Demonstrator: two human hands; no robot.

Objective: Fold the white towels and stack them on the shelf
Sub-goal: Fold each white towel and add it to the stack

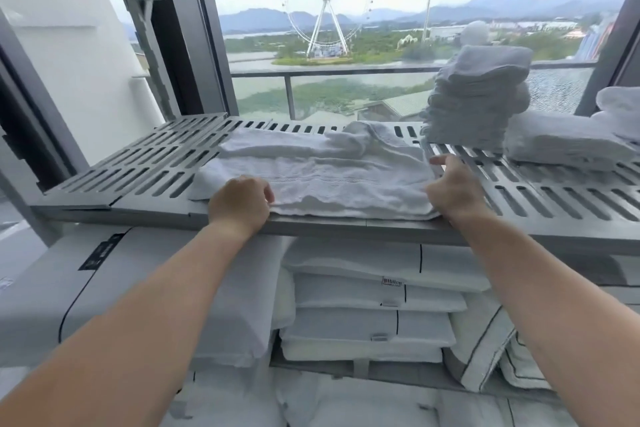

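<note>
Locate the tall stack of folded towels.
Head view, right rear of the slatted shelf: the tall stack stands left of a lower folded pile, beyond the right hand gripping the spread towel.

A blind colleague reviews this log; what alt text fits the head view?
Two bare hands hold the near edge of a rumpled white towel on a slotted grey shelf, the left hand at its left end, the right hand at its right. Folded towel stacks stand further right.

"Hilton" on small tag of folded white linen, below-left of right hand; black label far left unreadable.
</note>
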